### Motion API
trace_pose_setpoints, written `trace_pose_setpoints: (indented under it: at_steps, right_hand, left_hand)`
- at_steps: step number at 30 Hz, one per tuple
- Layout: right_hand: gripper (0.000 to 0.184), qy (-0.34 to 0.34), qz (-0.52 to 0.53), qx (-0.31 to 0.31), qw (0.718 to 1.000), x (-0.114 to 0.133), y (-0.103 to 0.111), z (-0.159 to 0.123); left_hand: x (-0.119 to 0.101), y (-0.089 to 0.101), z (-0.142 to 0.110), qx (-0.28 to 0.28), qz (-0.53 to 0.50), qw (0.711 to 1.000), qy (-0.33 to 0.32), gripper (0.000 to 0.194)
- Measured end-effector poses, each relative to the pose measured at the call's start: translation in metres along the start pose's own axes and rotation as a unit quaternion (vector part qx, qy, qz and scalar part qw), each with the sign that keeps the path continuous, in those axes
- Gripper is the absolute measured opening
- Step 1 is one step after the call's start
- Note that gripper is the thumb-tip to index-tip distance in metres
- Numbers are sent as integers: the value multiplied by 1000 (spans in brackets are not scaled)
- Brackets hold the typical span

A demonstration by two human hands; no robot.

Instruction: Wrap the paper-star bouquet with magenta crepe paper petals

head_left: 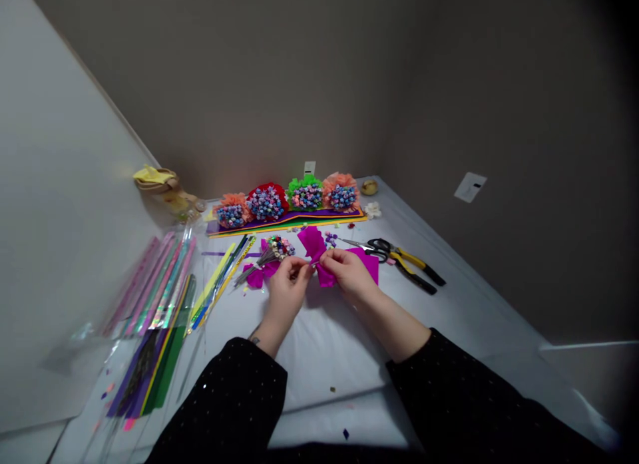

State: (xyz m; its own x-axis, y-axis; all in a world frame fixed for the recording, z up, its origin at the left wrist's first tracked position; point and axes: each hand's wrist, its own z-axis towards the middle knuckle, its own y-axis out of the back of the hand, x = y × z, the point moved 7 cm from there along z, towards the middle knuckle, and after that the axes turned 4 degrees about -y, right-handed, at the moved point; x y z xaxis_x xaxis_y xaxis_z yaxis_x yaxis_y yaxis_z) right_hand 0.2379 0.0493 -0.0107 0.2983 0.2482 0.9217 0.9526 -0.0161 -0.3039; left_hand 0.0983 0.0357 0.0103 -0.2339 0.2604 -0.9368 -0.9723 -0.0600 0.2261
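Observation:
Over the middle of the table, both hands meet at a piece of magenta crepe paper. My right hand pinches it between thumb and fingers. My left hand is closed in a pinch at the paper's left edge, with something thin and pale between the two hands. Just beyond my left hand lies a bundle of grey stems topped with small colourful paper stars, with more magenta paper around it. Under and behind my right hand is a flat magenta sheet.
Scissors and yellow-black pliers lie to the right. Several star-filled paper flowers line the back. Paper strips and packaged strips are on the left. A tape roll stands back left, by the wall.

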Motion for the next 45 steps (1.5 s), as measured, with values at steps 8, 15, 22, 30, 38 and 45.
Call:
trace_pose_setpoints:
  at_steps: [8, 15, 22, 30, 38, 45]
  right_hand:
    - [22, -70, 79, 58, 993, -8, -7, 0]
    - [17, -114, 136, 125, 976, -19, -14, -3]
    - [25, -117, 136, 104, 978, -19, -16, -4]
    - [22, -73, 134, 58, 987, -23, -10, 2]
    - [22, -53, 114, 58, 990, -26, -8, 4]
    - [15, -21, 86, 42, 995, -18, -8, 2]
  left_hand:
    - [10, -3, 5, 7, -90, 990, 111, 17]
    - [8, -3, 4, 17, -98, 989, 106, 18]
    - [-8, 12, 0, -37, 21, 999, 23, 18]
    - [3, 6, -2, -10, -13, 996, 91, 17]
    - [3, 7, -2, 7, 25, 995, 97, 23]
    - [-6, 5, -2, 59, 31, 994, 81, 26]
